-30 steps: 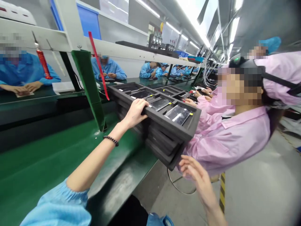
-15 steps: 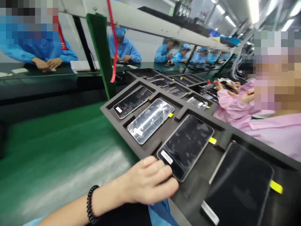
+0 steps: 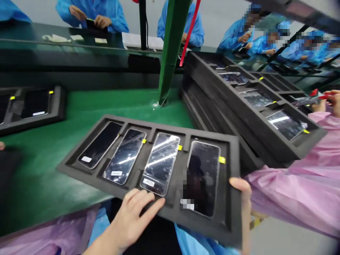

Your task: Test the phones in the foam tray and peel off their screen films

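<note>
A dark grey foam tray (image 3: 170,212) sits slightly tilted in front of me, with several phone screens (image 3: 160,163) in its slots. Each has a white label at its lower end, and yellow tabs stick out at the side. My left hand (image 3: 131,217) grips the tray's near edge, fingers curled over the rim. At the right end, my right hand (image 3: 243,202) holds the tray by its side wall, thumb on top and the other fingers hidden beneath.
Right of my tray rises a stack of similar trays (image 3: 220,106) with screens in the top one. Another tray (image 3: 60,109) lies at the left on the green bench (image 3: 87,102). A green post (image 3: 171,53) stands behind. Pink sleeves (image 3: 292,191) of a co-worker reach close by on the right.
My view has turned left. The tray has come away from the stack and swung round crosswise before me. My right hand, out of view earlier, now shows at its right end.
</note>
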The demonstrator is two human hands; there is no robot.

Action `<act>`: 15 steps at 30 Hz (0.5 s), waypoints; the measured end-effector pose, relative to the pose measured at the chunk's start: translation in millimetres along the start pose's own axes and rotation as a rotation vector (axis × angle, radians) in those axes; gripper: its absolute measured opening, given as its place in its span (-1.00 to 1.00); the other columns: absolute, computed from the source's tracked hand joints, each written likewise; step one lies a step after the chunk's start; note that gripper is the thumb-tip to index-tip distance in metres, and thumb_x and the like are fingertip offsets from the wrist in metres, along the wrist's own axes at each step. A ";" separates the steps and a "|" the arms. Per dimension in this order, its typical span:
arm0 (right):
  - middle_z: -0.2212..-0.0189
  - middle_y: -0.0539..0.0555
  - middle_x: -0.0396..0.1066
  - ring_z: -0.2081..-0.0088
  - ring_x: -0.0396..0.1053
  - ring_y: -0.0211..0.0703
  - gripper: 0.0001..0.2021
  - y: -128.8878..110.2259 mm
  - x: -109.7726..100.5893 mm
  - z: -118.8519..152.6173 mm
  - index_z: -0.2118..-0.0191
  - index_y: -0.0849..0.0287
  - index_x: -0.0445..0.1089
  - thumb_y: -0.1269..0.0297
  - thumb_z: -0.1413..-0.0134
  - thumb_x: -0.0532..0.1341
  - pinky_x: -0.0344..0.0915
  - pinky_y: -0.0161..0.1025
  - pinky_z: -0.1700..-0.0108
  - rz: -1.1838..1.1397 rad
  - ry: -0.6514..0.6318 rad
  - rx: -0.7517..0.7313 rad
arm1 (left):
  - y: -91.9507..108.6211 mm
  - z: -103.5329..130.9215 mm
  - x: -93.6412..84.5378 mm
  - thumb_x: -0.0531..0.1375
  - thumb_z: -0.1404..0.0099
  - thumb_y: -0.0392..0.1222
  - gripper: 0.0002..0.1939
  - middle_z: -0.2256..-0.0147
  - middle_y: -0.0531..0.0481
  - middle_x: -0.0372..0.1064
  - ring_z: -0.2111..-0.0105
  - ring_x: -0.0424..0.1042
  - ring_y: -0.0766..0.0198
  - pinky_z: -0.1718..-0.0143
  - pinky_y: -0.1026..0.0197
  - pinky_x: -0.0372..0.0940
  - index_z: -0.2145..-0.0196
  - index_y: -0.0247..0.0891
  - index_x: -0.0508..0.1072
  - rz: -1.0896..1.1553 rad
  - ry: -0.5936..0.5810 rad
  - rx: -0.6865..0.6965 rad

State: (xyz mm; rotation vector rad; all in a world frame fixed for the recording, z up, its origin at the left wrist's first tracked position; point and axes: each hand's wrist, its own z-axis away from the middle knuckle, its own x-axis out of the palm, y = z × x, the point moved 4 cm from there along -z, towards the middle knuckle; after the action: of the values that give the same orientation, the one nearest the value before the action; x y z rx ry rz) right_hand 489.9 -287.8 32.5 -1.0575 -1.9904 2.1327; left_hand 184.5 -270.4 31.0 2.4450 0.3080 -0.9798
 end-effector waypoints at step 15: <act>-0.31 0.11 0.30 -0.32 0.25 0.09 -0.72 -34.2 52.9 -45.1 0.01 -0.01 0.54 0.30 -0.35 0.10 0.31 0.20 -0.28 0.461 -0.106 -0.359 | -76.6 -66.7 13.5 0.05 -0.49 -0.06 -0.57 -0.24 -0.36 0.28 -0.33 0.16 -0.22 -0.37 -0.44 -0.04 -0.16 -0.32 0.44 -0.303 -0.395 -0.095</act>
State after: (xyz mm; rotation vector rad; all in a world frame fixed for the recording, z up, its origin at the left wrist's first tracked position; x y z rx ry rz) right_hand 457.6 -218.1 42.1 -1.6279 -2.4427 2.0989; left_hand 204.6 -170.1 36.3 2.0959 0.5804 -1.5089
